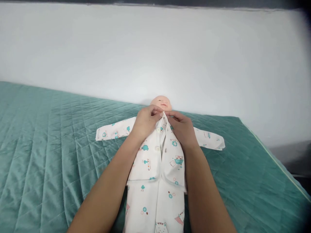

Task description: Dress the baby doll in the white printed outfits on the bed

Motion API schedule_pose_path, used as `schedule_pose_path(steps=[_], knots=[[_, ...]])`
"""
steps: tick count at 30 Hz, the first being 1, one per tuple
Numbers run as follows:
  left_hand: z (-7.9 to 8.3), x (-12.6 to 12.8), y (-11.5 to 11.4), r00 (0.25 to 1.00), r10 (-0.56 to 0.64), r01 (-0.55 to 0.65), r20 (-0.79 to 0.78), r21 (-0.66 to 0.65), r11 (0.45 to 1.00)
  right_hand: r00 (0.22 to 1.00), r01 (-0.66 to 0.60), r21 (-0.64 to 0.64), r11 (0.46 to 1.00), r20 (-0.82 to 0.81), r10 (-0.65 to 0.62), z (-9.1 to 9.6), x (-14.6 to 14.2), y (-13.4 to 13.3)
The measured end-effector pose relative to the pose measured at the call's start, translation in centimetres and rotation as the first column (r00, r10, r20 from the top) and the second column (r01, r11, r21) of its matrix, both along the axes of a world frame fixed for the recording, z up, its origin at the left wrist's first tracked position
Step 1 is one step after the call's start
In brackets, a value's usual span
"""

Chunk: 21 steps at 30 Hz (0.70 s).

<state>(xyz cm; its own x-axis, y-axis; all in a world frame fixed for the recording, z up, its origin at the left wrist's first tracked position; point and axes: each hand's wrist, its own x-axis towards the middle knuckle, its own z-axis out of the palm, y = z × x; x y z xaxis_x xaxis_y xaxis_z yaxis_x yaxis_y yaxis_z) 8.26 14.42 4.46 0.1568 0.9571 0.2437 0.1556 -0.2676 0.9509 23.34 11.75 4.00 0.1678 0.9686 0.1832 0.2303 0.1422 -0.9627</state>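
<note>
A doll (162,103) lies on a green quilt (48,136) in a white printed shirt (155,152). The left hand (145,123) and right hand (182,129) pinch the shirt collar together under its chin.

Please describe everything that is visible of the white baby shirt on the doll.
The shirt is white, soft-looking cloth printed with teal and pink figures. Its long sleeves lie spread flat to both sides; its front opening has small white buttons. It is on a doll lying face up on a teal quilted cover. The left hand and right hand pinch its front edges together at the neck.
</note>
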Motion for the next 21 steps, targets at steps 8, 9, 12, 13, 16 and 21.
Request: schedule_pose_path(steps=[8,9,12,13,16,21], knots=[[0.5,-0.6,-0.2,0.995,-0.100,0.099,-0.008,-0.041,0.994,0.997,-0.006,-0.054,0.999,0.074,0.010,0.2,0.3,-0.2],[0.6,-0.7,-0.3,0.994,-0.104,0.104,-0.012,-0.047,0.994,0.997,-0.010,-0.059,0.998,0.081,0.015,0.2,0.3,-0.3],[0.7,-0.8,-0.3,0.994,-0.106,0.105,-0.013,-0.055,0.993,0.994,-0.018,-0.088,0.996,0.106,0.028,0.5,0.2,-0.4],[0.7,-0.8,-0.3,0.994,-0.110,0.109,-0.013,-0.056,0.992,0.992,-0.017,-0.092,0.996,0.125,0.029,0.7,0.2,-0.4],[0.6,-0.7,-0.2,0.994,-0.102,0.100,-0.030,-0.053,0.994,0.979,-0.013,-0.100,0.995,0.201,0.033,1.2,0.0,-0.5],[0.6,-0.2,-0.4,0.996,-0.024,0.017,-0.082,-0.082,0.997,0.969,-0.047,-0.094,0.994,0.237,0.068,1.5,-0.4,-0.6]])
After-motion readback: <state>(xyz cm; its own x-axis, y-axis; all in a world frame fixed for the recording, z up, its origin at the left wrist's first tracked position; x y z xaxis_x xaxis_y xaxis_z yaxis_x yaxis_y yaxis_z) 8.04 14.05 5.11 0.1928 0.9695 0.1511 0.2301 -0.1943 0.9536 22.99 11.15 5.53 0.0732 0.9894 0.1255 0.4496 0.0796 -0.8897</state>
